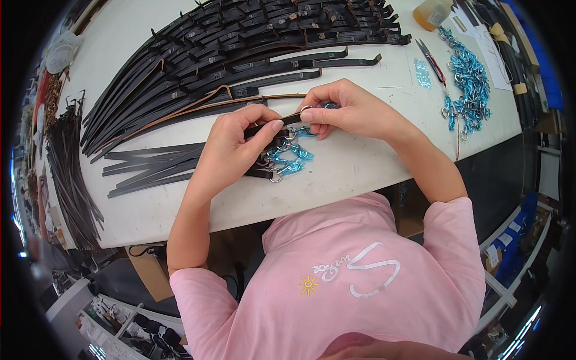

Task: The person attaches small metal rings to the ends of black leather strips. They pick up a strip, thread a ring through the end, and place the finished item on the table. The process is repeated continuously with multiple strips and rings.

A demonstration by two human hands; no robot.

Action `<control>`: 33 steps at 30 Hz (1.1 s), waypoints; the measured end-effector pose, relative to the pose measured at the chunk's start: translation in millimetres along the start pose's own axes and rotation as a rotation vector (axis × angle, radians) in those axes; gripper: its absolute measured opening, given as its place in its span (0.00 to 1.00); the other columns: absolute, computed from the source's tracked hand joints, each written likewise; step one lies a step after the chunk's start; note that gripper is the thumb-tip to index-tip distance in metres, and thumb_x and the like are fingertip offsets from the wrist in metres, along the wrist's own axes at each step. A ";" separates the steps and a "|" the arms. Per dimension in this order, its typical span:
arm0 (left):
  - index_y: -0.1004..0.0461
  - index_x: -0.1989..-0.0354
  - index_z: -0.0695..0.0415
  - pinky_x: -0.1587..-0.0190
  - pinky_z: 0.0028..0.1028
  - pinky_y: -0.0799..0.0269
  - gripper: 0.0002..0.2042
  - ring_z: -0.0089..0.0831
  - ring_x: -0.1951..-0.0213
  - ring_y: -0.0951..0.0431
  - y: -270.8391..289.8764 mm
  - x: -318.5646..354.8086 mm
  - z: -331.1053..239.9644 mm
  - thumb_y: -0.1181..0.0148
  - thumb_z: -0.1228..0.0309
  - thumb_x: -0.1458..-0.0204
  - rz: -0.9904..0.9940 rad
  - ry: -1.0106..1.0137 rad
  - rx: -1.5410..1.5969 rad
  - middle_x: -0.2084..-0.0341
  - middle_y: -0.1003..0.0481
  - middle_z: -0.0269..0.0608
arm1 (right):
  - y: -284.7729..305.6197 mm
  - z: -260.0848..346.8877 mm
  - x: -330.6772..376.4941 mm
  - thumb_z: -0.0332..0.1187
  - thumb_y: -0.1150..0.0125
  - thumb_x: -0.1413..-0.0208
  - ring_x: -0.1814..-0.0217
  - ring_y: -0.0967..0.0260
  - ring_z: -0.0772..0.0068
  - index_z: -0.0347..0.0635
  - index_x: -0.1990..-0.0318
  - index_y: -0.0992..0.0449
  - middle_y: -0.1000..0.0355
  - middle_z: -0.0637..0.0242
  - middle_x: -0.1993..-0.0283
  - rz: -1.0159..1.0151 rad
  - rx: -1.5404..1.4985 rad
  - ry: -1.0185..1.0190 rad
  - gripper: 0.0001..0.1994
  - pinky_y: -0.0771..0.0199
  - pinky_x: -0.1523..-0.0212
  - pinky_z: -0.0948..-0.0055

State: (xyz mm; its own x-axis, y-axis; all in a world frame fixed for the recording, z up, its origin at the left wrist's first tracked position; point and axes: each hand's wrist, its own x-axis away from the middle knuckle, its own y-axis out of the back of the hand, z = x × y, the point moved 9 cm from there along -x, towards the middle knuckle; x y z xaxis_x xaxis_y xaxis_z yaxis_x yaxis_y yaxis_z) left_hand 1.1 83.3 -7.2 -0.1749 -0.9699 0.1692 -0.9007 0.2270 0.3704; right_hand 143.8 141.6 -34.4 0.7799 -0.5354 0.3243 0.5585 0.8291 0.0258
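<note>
Left hand [237, 141]: thumb and fingertips pinched on strap [292, 119]. Right hand [351, 112]: thumb and fingers gripping ring [305, 107]. Both: above table [360, 162], inward of front edge.

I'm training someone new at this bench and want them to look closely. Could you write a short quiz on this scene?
1. Open question: what do the left grip and the right grip hold between them?

2. True or false: the red-handled pointed metal tool lies to the left of the tangled heap of silver metal pieces in blue wrapping.

3. Multiple choice: the liquid in the clear plastic container at the far side of the white table is
A) green
B) amber
C) blue

Key:
1. A black flat strap, with a silver round metal ring at the right grip's thumb.
2. True.
3. B.
</note>
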 end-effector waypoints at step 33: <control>0.23 0.64 0.66 0.68 0.19 0.37 0.09 0.14 0.71 0.34 -8.4 6.8 4.2 0.43 0.71 0.37 0.010 0.014 0.153 0.76 0.26 0.30 | -28.8 11.3 6.9 0.35 0.44 0.35 0.66 0.37 0.78 0.37 0.63 0.28 0.31 0.70 0.71 0.047 0.191 0.152 0.09 0.34 0.63 0.71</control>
State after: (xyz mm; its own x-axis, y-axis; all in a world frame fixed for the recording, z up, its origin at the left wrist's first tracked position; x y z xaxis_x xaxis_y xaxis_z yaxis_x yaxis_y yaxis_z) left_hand 5.8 74.4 -13.0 -0.1798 -0.9662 0.1850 -0.9491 0.2198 0.2256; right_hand 129.9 115.8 -22.3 0.8455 -0.5014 0.1837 0.4681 0.8614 0.1970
